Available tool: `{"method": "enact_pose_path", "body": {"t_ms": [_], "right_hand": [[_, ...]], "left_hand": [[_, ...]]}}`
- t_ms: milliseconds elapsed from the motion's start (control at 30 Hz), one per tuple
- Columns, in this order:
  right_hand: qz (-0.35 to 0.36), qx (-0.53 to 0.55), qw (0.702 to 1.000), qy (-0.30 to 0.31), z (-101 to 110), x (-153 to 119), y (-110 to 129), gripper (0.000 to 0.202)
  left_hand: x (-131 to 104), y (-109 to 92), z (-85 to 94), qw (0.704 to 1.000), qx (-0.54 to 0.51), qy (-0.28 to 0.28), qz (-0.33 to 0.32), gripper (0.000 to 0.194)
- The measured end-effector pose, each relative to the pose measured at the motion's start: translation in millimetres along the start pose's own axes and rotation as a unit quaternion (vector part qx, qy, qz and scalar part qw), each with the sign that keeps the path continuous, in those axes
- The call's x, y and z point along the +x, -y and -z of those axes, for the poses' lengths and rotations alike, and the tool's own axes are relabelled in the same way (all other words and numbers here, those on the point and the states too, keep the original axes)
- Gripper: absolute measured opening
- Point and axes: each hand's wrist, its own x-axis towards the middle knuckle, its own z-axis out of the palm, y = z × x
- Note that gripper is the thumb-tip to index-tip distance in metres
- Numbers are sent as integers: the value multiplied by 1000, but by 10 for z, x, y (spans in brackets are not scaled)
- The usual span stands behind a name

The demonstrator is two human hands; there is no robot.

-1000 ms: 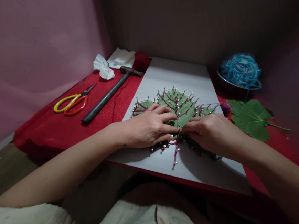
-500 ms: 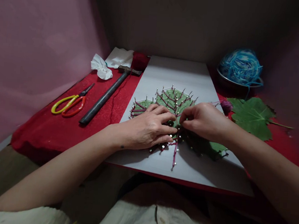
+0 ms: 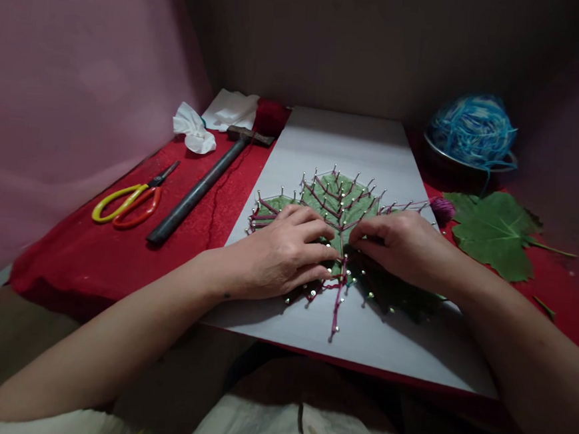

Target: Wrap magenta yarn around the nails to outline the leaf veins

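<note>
Between my hands lies a green leaf on a white board. Several nails stand round its edge and along its veins, with purple yarn strung between them. My left hand rests on the left half of the leaf, fingers stretched out toward the middle vein and slightly apart. Just right of that vein, my right hand pinches thumb against forefinger on the purple yarn; the strand at the fingertips is barely visible. Beyond this hand, a small purple yarn ball sits at the board's right edge.
On the red cloth at left lie scissors and a hammer, with crumpled tissue and red yarn behind. Blue yarn fills a metal bowl at right, near a loose leaf.
The view has shifted a little. My right hand has tilted and moved slightly, showing more nails and yarn behind it. My left hand stays on the leaf.
</note>
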Motion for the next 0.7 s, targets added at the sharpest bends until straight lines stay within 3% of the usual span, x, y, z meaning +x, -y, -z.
{"method": "enact_pose_path", "body": {"t_ms": [500, 700], "right_hand": [[55, 16, 997, -49, -101, -65, -60, 15], [73, 32, 995, -54, -102, -65, -62, 16]], "left_hand": [[24, -16, 38, 998, 1, 63, 7, 34], [38, 0, 11, 998, 25, 56, -14, 33]]}}
